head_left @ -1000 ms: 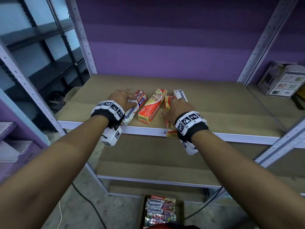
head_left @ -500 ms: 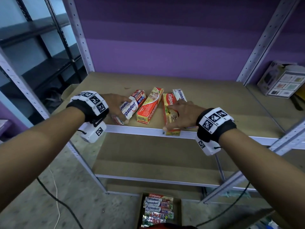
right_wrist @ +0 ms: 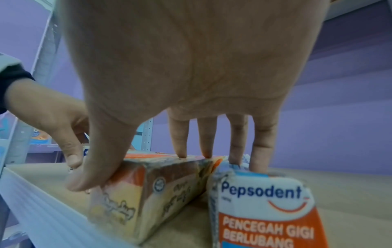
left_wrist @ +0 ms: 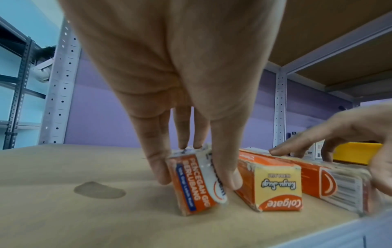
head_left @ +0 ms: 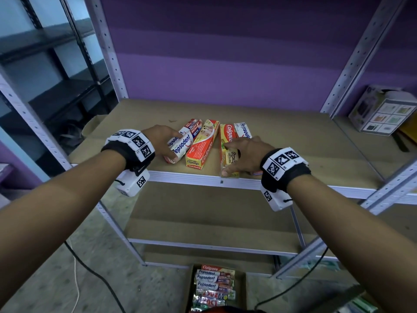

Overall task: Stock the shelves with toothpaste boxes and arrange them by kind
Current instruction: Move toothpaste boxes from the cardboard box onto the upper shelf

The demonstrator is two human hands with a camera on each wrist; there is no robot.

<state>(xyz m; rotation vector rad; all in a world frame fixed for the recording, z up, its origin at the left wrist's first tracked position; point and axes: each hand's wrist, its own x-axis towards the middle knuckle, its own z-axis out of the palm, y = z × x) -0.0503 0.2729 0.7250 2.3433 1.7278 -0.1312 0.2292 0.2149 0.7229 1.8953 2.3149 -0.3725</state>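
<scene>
Four boxes lie mid-frame on the shelf (head_left: 293, 141). Left hand (head_left: 161, 141) grips the left Pepsodent (head_left: 184, 143); right hand (head_left: 244, 155) spans Colgate (head_left: 228, 136) and right Pepsodent (head_left: 243, 129), drawn to the front edge since a second ago. Sorting barely begun.

right hand (head_left: 244, 154) hides most of the right pepsodent box (head_left: 243, 129).
</scene>
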